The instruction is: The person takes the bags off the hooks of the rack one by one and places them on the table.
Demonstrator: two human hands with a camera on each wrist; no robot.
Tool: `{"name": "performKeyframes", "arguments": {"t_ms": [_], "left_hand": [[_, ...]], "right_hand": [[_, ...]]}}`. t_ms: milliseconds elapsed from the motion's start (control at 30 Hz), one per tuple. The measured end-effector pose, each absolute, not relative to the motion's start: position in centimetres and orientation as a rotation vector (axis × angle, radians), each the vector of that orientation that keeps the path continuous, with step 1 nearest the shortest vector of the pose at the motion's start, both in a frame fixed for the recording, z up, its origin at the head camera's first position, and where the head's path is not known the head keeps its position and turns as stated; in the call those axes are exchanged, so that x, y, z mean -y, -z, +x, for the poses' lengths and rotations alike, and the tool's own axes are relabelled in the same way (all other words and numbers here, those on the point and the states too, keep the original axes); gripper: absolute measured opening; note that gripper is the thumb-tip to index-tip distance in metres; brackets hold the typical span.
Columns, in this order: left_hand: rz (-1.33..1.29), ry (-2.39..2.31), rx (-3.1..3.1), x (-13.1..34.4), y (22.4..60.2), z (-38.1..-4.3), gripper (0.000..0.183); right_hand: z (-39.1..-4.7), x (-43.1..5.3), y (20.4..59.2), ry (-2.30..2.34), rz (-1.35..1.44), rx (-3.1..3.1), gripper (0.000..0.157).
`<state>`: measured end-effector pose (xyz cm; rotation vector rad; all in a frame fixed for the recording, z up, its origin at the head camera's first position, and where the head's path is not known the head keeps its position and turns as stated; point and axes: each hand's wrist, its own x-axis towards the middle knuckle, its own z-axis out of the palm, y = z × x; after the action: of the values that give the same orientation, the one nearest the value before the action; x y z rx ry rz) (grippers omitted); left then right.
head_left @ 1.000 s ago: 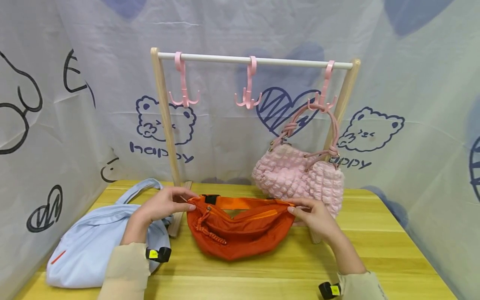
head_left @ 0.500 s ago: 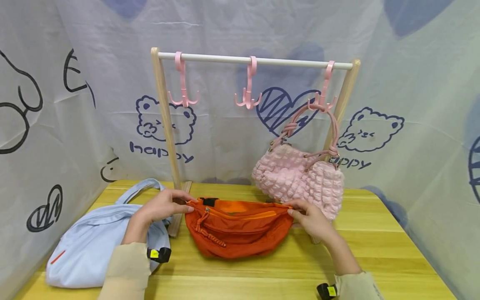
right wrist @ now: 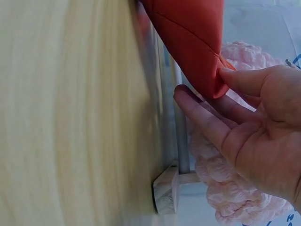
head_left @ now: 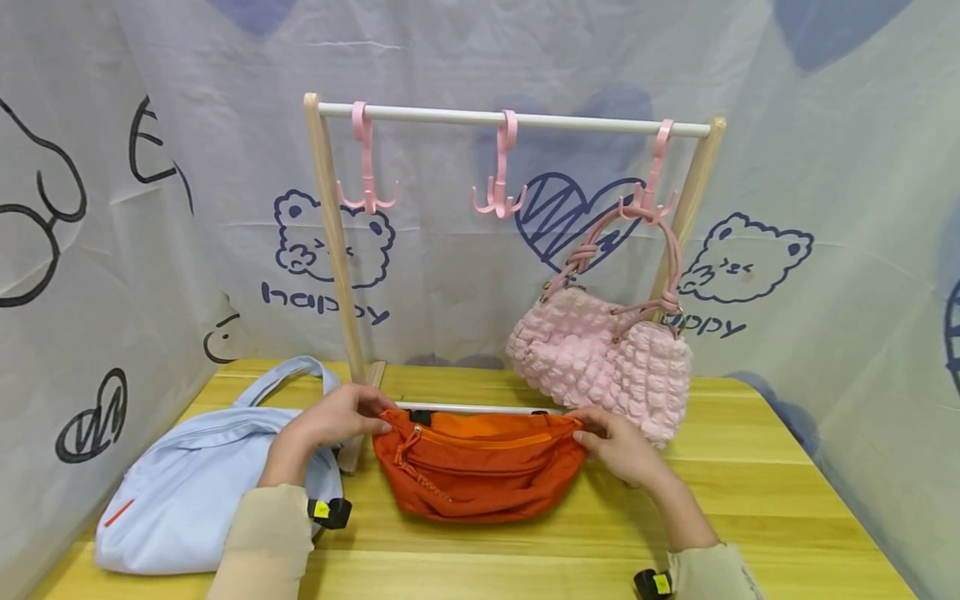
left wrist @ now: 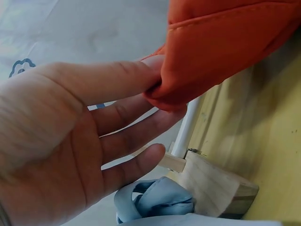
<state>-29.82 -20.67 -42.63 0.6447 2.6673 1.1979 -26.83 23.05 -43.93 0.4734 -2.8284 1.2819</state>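
Between both hands is an orange-red waist bag (head_left: pixel 480 475) with a zip front and a braided zip pull. My left hand (head_left: pixel 330 429) pinches its upper left corner between thumb and fingers; in the left wrist view the thumb presses the orange fabric (left wrist: pixel 211 52). At the upper right corner, my right hand (head_left: pixel 618 446) pinches the bag the same way, and the right wrist view shows the corner (right wrist: pixel 202 61) between thumb and fingers. The bag's underside is near the tabletop; I cannot tell whether it touches. Its back is hidden.
Behind the bag stands a wooden rack with a white rail (head_left: pixel 435 115) and three pink hooks (head_left: pixel 499 167). A pink puffy handbag (head_left: pixel 600 358) hangs from the right hook. To the left, a light blue bag (head_left: pixel 195 492) lies on the wooden table (head_left: pixel 765 500).
The waist bag's top edge has come down slightly, uncovering the rack's lower white bar behind it. Both hands keep their pinch and have lowered a little with it.
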Motion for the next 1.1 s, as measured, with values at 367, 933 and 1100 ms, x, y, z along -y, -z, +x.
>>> {"name": "performKeyframes", "arguments": {"t_ms": [367, 933, 1100], "left_hand": [[0.623, -1.151, -2.686, 20.4, 43.1, -29.9, 0.023], [0.549, -1.103, -2.671, 20.2, 43.4, -29.7, 0.020], [0.555, -1.115, -2.652, 20.2, 43.4, -29.6, 0.022]], "right_hand": [[-26.9, -23.2, 44.4, -1.199, 0.567, 2.842, 0.026], [-26.9, -23.4, 45.1, -1.181, 0.581, 2.905, 0.029], [-26.9, -23.3, 45.2, -1.168, 0.574, 2.909, 0.029]]}}
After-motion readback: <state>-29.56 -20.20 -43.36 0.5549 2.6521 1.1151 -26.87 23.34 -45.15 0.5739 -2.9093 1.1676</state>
